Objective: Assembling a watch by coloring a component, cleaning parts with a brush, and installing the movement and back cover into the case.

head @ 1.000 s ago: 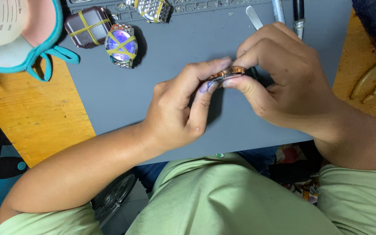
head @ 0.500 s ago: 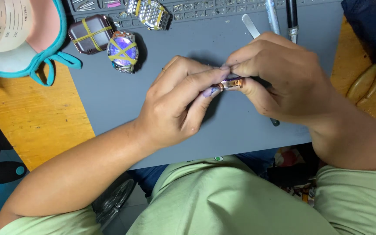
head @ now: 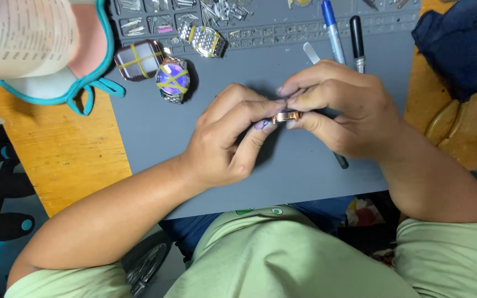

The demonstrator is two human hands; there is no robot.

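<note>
Both hands meet over the grey work mat (head: 150,138). My left hand (head: 224,138) and my right hand (head: 340,105) pinch a small rose-gold watch case (head: 286,116) between fingertips, edge-on to the camera. A purple-tinted face shows under my left thumb. A dark thin tool (head: 340,160) sticks out below my right hand, partly hidden by the palm.
Two watches banded with yellow strips, a square watch (head: 138,59) and a round watch (head: 173,80), lie at the mat's upper left, with a metal bracelet (head: 207,41) beside them. Pens (head: 333,30) and small parts in tray slots line the top. A dark blue cloth (head: 456,44) lies right on the wooden desk (head: 62,154).
Both hands with the watch case have drifted slightly up the mat and left; the grip is unchanged, with the case now turned more edge-on.
</note>
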